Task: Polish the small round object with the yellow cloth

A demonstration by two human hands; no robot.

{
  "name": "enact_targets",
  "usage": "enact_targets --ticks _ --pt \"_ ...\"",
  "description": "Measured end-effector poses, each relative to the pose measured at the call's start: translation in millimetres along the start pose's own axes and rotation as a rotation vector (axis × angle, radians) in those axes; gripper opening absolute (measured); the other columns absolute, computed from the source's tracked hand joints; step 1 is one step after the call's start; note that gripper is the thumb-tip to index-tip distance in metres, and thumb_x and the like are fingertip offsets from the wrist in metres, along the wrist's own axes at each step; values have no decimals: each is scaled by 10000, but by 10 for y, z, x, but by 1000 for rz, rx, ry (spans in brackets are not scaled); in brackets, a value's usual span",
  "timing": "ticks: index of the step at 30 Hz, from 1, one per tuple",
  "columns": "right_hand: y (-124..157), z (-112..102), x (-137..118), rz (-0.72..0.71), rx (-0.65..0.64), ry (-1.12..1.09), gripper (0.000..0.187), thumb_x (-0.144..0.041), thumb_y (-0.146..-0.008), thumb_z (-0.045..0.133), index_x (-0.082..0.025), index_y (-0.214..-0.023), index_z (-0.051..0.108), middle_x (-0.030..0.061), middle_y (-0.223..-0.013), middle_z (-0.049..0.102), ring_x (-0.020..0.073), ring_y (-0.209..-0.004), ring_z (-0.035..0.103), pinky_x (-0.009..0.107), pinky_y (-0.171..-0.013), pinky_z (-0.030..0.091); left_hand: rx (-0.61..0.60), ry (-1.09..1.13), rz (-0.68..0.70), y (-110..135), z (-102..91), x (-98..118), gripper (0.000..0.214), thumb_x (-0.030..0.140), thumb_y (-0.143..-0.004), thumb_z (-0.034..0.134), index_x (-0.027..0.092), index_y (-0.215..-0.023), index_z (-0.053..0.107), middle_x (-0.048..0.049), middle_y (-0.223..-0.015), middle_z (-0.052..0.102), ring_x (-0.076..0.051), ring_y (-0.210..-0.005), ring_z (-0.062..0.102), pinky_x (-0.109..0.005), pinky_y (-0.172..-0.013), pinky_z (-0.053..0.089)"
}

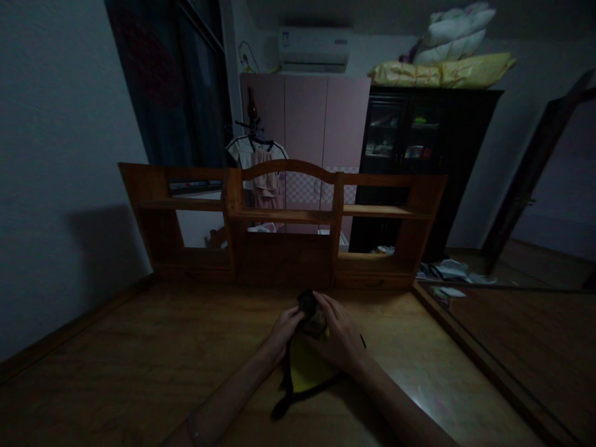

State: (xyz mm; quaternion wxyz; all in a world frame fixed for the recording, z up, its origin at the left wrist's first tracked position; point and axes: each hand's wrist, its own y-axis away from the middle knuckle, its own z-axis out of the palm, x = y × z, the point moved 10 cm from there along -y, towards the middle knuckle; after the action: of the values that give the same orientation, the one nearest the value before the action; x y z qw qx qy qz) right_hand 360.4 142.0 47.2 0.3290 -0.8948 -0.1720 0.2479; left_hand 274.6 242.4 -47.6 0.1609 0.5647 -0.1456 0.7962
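Observation:
On a wooden surface lies a yellow cloth item with dark edging. Both my hands are on its far end. My left hand has its fingers curled around a dark bunched part of the item. My right hand lies over the same end, fingers bent and pressed onto it. A dark strap or edge of the item trails toward me. The room is dim, so details of the item are hard to make out.
A low wooden shelf unit with open compartments stands across the far edge of the surface. Behind it are a pink wardrobe, a dark glass-door cabinet topped with bedding, hanging clothes and an air conditioner. Papers lie on the floor at right.

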Motion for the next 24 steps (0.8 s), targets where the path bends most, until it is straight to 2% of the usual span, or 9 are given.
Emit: enact_targets --ticks 5,11,15,19,24 --pt "0 -8 42 -28 12 -29 824 -271 -697 716 -247 -1400 285 119 -1347 426 297 -1220 438 487 -1010 404 34 41 -45 46 4 -59 269 318 -633 706 131 -826 718 -77 -867 735 -246 -861 649 -335 -818 471" --pt "-12 75 25 -62 -96 -154 938 -317 -635 783 -252 -1406 253 111 -1368 397 272 -1259 404 447 -1039 391 -13 -137 26 -9 33 -31 222 243 -612 697 111 -788 725 -64 -794 731 -231 -776 645 -306 -730 476" --pt "4 135 -23 -56 -163 -199 939 -332 -648 775 -233 -1411 237 122 -1386 379 275 -1287 373 455 -1058 364 22 -297 152 -48 -88 41 268 269 -640 691 113 -855 729 -64 -834 732 -240 -792 644 -296 -711 477" --pt "16 149 -41 -40 -168 -217 916 -296 -684 744 -230 -1423 207 119 -1388 386 260 -1282 386 437 -1054 370 83 -385 166 -64 -210 43 304 335 -662 695 99 -851 732 -82 -810 733 -254 -766 652 -295 -676 484" --pt "8 144 14 -13 -116 -176 936 -309 -666 751 -218 -1425 211 123 -1375 411 269 -1260 412 444 -1039 381 31 -395 239 -40 -119 142 358 361 -706 666 109 -957 711 -78 -901 730 -256 -849 651 -310 -751 491"
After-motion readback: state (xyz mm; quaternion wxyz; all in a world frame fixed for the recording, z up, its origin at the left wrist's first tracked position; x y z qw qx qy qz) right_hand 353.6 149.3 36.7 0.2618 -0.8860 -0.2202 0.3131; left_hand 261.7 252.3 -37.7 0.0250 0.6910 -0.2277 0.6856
